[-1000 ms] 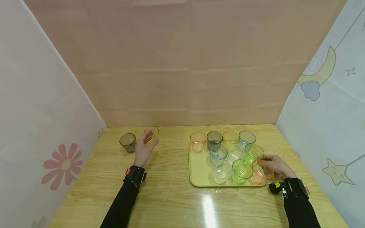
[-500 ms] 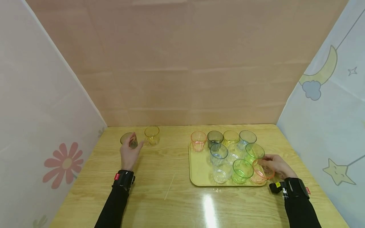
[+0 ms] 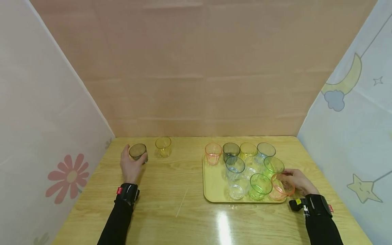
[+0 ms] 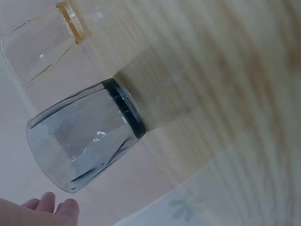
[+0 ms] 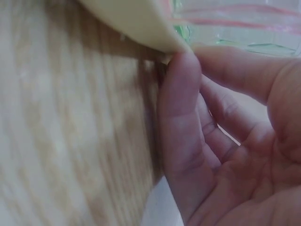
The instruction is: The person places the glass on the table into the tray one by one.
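A smoky grey glass (image 3: pixel 137 149) stands upright at the table's left back. Around its near left side, in the head view, is my left hand (image 3: pixel 131 166), fingers spread and thumb extended toward it. The left wrist view has the fingertips (image 4: pixel 70 207) close to the rim of that grey glass (image 4: pixel 87 134), with a gap between. At the right, thumb and fingers of my right hand (image 3: pixel 298 180) pinch the edge of the yellow tray (image 3: pixel 215 190); the right wrist view shows this grip on the tray's rim (image 5: pixel 131 23). An orange-rimmed glass (image 3: pixel 277 194) stands beside those fingers.
An amber glass (image 3: pixel 163 148) stands right of the grey one. On the tray are several tinted glasses, among them a pink glass (image 3: pixel 212 154), a blue-rimmed glass (image 3: pixel 235 166) and a green glass (image 3: pixel 260 187). A brown backdrop (image 3: pixel 196 85) rises behind the table.
My left hand has moved left from the amber glass, passed in front of the grey glass and come round its left side. The right hand has stayed at the tray's edge.
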Demonstrator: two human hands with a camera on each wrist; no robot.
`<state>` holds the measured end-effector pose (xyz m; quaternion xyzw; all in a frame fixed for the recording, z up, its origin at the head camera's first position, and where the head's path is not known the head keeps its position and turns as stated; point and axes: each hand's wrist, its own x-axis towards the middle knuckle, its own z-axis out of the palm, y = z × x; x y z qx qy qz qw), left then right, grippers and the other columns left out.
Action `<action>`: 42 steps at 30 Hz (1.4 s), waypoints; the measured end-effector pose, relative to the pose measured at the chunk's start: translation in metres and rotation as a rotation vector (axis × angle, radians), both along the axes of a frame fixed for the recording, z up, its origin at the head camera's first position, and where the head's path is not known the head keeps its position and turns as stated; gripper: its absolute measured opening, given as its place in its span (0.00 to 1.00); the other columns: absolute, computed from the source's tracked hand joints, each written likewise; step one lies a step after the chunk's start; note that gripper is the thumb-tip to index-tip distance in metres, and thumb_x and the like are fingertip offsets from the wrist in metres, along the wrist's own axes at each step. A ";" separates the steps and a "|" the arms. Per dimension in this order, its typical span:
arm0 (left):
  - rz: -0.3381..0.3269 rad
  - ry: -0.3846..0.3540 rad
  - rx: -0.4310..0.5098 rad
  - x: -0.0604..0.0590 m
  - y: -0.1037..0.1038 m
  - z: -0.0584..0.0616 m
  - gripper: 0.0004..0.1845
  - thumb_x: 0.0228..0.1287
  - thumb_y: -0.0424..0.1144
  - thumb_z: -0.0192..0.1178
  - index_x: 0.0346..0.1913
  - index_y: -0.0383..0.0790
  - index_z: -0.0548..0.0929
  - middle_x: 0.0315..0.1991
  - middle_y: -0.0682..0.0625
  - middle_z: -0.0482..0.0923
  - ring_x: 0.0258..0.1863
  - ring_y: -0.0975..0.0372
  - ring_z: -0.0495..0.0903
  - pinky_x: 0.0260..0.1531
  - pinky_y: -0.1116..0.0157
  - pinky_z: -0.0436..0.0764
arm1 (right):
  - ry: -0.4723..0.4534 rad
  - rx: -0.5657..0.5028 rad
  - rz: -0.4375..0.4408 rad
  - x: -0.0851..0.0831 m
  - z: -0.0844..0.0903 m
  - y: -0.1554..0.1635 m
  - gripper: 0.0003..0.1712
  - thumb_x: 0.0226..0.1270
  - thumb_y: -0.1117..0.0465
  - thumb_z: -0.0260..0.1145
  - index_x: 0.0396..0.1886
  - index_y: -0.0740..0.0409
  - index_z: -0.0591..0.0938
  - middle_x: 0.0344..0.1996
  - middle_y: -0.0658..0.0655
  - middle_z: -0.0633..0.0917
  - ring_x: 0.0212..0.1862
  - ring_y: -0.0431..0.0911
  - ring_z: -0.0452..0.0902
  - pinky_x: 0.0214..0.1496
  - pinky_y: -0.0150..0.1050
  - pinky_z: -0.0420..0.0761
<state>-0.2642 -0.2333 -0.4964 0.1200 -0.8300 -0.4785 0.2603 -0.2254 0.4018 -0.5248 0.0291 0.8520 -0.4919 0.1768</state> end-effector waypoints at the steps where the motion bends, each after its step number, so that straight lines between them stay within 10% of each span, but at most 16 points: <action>1: -0.007 -0.027 0.003 -0.001 -0.001 0.000 0.48 0.55 0.40 0.73 0.75 0.34 0.57 0.73 0.34 0.59 0.73 0.42 0.57 0.71 0.44 0.57 | 0.001 -0.006 0.002 0.001 -0.001 0.000 0.22 0.73 0.54 0.61 0.50 0.72 0.75 0.31 0.56 0.77 0.28 0.43 0.71 0.30 0.40 0.75; 6: -0.066 -0.166 0.029 -0.005 -0.008 0.001 0.55 0.56 0.39 0.72 0.77 0.30 0.44 0.74 0.29 0.52 0.73 0.39 0.53 0.71 0.43 0.56 | 0.013 0.015 0.014 0.003 -0.004 0.000 0.28 0.74 0.54 0.60 0.59 0.76 0.72 0.45 0.63 0.81 0.37 0.42 0.76 0.36 0.40 0.80; 15: -0.108 -0.281 0.117 -0.018 -0.013 0.001 0.59 0.56 0.40 0.72 0.77 0.31 0.38 0.73 0.27 0.51 0.72 0.38 0.54 0.70 0.43 0.59 | 0.036 0.007 0.028 0.002 -0.001 0.003 0.28 0.73 0.52 0.60 0.58 0.74 0.72 0.40 0.58 0.80 0.34 0.42 0.76 0.34 0.42 0.79; 22: -0.154 -0.278 0.220 -0.021 -0.019 -0.003 0.54 0.57 0.36 0.71 0.75 0.28 0.43 0.73 0.27 0.51 0.73 0.39 0.55 0.71 0.45 0.59 | -0.006 -0.058 0.023 -0.001 0.000 0.002 0.22 0.73 0.52 0.61 0.50 0.69 0.73 0.22 0.53 0.69 0.21 0.42 0.63 0.25 0.42 0.70; 42: -0.188 -0.269 0.400 -0.025 -0.017 -0.007 0.35 0.59 0.34 0.69 0.55 0.40 0.52 0.57 0.43 0.64 0.49 0.61 0.67 0.40 0.73 0.73 | 0.005 -0.019 0.026 -0.004 -0.003 0.004 0.24 0.73 0.53 0.61 0.52 0.72 0.74 0.26 0.54 0.73 0.24 0.43 0.68 0.26 0.40 0.71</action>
